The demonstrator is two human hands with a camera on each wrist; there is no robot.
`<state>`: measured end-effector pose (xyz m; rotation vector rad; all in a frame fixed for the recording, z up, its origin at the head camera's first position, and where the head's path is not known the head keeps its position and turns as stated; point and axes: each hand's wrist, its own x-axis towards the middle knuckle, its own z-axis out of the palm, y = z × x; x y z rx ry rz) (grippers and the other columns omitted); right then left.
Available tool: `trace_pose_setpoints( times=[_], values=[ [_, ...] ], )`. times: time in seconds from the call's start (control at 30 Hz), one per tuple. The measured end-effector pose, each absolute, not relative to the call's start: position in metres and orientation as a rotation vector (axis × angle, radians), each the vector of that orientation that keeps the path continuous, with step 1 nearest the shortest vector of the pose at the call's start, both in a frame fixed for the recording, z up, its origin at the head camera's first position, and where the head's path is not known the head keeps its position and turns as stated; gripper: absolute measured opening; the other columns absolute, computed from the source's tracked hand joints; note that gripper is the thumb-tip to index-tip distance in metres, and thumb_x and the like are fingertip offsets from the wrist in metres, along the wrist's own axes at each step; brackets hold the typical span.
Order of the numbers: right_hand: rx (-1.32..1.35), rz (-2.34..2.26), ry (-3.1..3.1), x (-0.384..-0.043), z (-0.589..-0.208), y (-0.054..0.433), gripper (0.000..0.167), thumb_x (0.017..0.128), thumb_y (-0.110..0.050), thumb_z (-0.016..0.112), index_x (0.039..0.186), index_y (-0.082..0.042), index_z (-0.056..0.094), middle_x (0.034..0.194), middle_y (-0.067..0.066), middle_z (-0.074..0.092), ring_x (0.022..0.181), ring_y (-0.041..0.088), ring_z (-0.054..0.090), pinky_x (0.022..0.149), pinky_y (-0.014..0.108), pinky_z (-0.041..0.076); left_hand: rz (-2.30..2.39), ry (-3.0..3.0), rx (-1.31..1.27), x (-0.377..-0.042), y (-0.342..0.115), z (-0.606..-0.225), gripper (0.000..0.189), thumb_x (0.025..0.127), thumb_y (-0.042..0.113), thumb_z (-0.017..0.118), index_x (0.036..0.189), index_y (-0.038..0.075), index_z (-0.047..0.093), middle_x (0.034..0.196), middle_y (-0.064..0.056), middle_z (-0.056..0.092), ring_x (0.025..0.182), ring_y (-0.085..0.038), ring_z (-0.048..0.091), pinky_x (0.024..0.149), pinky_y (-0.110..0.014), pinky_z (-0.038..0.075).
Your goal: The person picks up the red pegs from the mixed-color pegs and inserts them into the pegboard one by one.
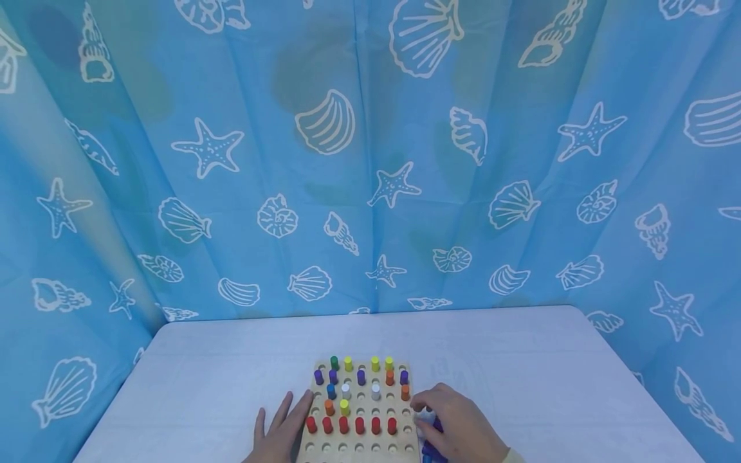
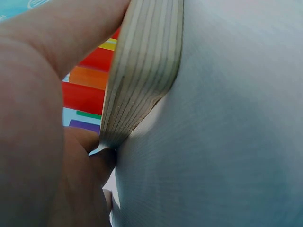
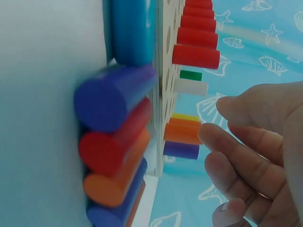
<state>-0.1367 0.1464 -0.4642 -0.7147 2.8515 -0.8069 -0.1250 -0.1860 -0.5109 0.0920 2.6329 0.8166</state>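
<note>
A wooden pegboard (image 1: 361,448) with rows of holes lies on the table, coloured pegs standing in it. One row holds several red pegs (image 1: 359,425); yellow, orange, purple, white, blue and green pegs stand farther back. My left hand (image 1: 279,432) touches the board's left edge, its fingers straight and spread. In the left wrist view, the thumb and a finger meet the board's layered side (image 2: 147,56). My right hand (image 3: 258,156) hovers by the board's right edge, fingers loosely bent and thumb apart, holding nothing. Beneath it lie loose pegs, among them a purple peg (image 3: 106,101) and a red peg (image 3: 106,151).
A light blue peg (image 3: 132,30) lies against the board's side. The pale table (image 1: 550,373) extends around the board on both sides. Behind it hangs a blue curtain (image 1: 359,193) with white shells and starfish.
</note>
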Motion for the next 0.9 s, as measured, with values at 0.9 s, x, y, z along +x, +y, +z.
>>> trace_pose_setpoints(
  times=[0.9],
  values=[
    [-0.537, -0.762, 2.807, -0.129, -0.468, 0.166, 0.021, 0.09, -0.033, 0.077, 0.106, -0.02, 0.071, 0.094, -0.011, 0.061, 0.083, 0.006, 0.057, 0.08, 0.034, 0.06, 0.821, 2.641, 0.079, -0.129, -0.187, -0.517, 0.134, 0.054, 0.08, 0.08, 0.158, 0.011, 0.03, 0.16, -0.011, 0.037, 0.15, -0.046, 0.01, 0.106, -0.076, -0.021]
  ],
)
